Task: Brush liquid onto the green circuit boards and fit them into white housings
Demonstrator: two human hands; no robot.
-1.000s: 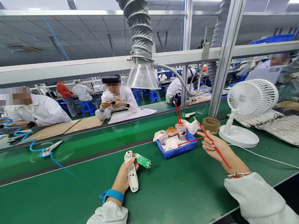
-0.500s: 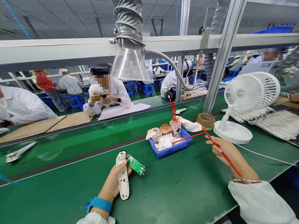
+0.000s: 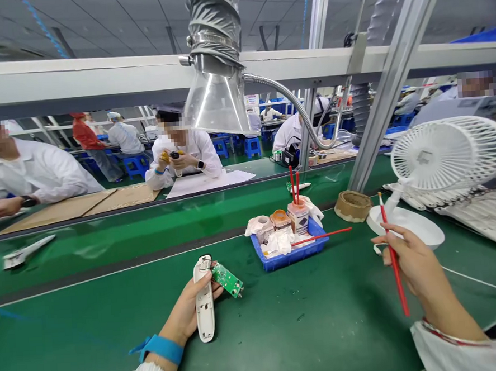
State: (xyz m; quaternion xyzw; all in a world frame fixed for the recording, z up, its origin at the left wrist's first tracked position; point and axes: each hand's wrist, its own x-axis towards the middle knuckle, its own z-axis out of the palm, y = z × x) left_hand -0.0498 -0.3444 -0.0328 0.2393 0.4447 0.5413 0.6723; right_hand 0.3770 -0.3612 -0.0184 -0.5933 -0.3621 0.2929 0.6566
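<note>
In my left hand (image 3: 184, 307), a long white plastic housing (image 3: 205, 314) stands nearly upright. A green circuit board (image 3: 227, 279) hangs off its right side near the top, joined by thin wires. My right hand (image 3: 416, 265) pinches a red-handled brush (image 3: 393, 266), its bristle end pointing up, in front of the fan's base. Between the hands, farther back, sits a blue tray (image 3: 294, 255) with small jars, crumpled white tissue (image 3: 280, 240) and several red sticks. One red brush handle (image 3: 330, 235) lies across the tray's right rim.
A white fan (image 3: 443, 157) stands at the right, beside a roll of brown tape (image 3: 353, 206). A metal exhaust hood (image 3: 217, 100) hangs above the bench. On the green belt (image 3: 120, 238) lies a white part (image 3: 27, 252). Across it, people in white coats work.
My right hand has moved right with the brush, which now stands more upright. White tissue near the tray has dropped back against the jar. My left hand keeps its hold.
</note>
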